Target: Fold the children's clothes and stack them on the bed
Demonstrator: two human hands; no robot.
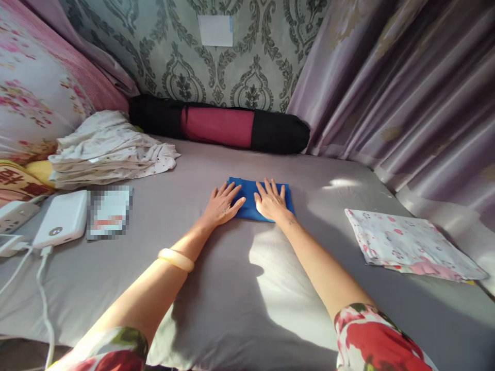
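A folded blue cloth [249,202] lies flat on the grey sheet [216,288], in the middle of the view. My left hand [223,205] rests palm down over its left edge, fingers spread and thumb pointing inward. On the right part of the cloth, my right hand [273,200] lies flat with its fingers apart. Neither hand grips anything. Between the two thumbs a strip of blue fabric shows; the cloth beneath the palms is hidden. A pale bangle [176,259] circles my left forearm.
At the right lies a folded floral cloth [413,245]. Leftward are a white power bank [64,216] with cables, a power strip [17,216], a blurred-out packet [110,211] and a crumpled cream cloth [108,149]. A black and red long bag [218,126] lies along the wall.
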